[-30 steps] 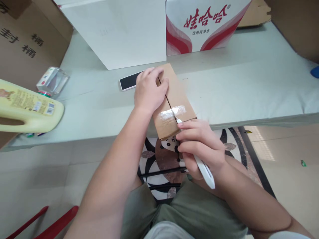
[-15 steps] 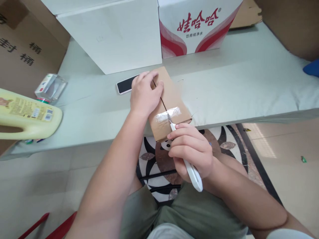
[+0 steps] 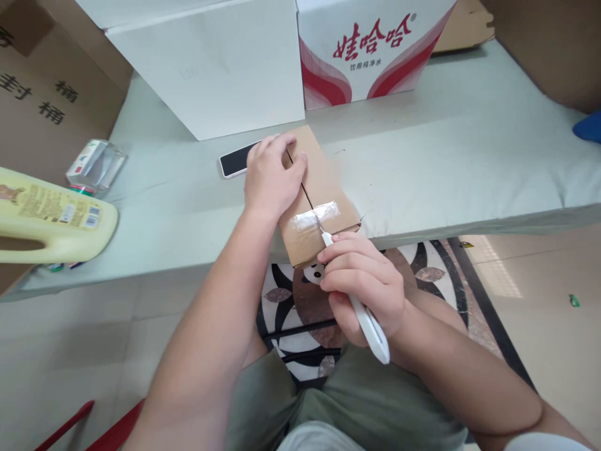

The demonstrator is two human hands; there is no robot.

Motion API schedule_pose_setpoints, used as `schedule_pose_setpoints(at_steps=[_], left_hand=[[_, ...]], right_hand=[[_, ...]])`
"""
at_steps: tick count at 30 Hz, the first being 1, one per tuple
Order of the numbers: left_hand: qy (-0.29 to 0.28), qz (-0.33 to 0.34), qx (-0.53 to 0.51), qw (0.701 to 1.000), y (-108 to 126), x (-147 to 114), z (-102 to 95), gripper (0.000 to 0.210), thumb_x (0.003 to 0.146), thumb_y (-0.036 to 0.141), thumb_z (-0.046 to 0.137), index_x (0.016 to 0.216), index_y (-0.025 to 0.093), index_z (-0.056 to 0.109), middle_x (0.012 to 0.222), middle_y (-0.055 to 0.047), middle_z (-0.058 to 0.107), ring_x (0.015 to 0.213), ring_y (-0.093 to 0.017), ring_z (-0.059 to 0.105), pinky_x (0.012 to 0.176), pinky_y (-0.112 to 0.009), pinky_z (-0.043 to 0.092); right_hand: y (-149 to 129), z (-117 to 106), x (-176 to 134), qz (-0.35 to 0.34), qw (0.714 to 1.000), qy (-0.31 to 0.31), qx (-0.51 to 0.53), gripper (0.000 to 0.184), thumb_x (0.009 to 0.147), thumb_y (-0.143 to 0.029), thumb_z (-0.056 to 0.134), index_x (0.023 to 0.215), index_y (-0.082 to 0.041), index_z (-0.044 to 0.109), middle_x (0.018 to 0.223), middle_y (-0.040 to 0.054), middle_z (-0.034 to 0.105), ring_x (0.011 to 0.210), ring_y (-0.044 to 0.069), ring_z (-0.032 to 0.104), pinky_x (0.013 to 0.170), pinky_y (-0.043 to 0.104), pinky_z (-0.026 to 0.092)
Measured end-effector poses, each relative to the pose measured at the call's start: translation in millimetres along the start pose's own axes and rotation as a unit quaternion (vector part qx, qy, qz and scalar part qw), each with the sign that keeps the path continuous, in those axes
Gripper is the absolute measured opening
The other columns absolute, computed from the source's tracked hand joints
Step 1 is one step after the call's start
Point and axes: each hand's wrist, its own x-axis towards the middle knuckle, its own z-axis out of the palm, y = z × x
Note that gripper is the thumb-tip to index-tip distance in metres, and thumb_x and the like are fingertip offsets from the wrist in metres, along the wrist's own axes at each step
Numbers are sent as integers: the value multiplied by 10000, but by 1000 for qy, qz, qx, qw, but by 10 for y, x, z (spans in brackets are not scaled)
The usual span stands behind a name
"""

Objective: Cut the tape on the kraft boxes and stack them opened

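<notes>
A small brown cardboard box (image 3: 322, 166) lies at the front edge of the cloth-covered table, its near end reaching the edge. A dark seam runs along its top, crossed near me by a strip of clear tape (image 3: 315, 216). My left hand (image 3: 273, 175) grips the far left part of the box, fingers curled over its top. My right hand (image 3: 364, 282) is closed around a white utility knife (image 3: 373, 332); its thin blade touches the tape at the seam. A phone-like black slab with a white rim (image 3: 235, 160) lies just left of my left hand.
Behind stand a large white box (image 3: 211, 69) and a white-and-red carton (image 3: 361, 69). At left are a big brown carton (image 3: 61, 81), a clear bottle on its side (image 3: 101, 164) and a yellow jug (image 3: 61, 216). A blue object (image 3: 589, 128) shows at the right edge.
My right hand and the knife have shifted slightly right and toward me, the blade drawn a little along the seam. My left hand and the box have barely moved.
</notes>
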Motion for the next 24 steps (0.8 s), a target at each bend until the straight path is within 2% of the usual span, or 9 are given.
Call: schedule_pose_setpoints(at_steps=[4,12,19,24], left_hand=[[5,-2,-7,1000,-5,7,14,233,912,336,622,1132,313,695,1363,-54,673,1391,-348,512,1249,-499,336],[13,2,-20,1000,-35,15,36,203,905,320,639,1100,308,693,1346,-52,676,1397,-347,506,1255,-501,331],[7,-6,-7,1000,-16,11,25,238,910,339,625,1133,303,699,1396,-61,657,1420,-351,485,1272,-518,307],[6,2,-9,1000,-22,9,18,246,907,361,631,1138,311,700,1386,-48,669,1406,-342,505,1273,-510,309]], right_hand=[[6,10,16,15,1000,19,13,186,817,-90,525,948,-206,588,756,27,661,825,205,718,827,419,619],[10,6,6,32,999,29,21,175,833,-90,520,938,-212,589,749,19,661,854,206,731,815,390,631],[110,51,6,34,998,44,16,184,860,-88,522,970,-211,603,767,18,676,898,203,757,911,388,653],[133,87,-11,41,997,62,28,147,884,-115,532,971,-201,612,792,41,683,931,218,757,911,394,653]])
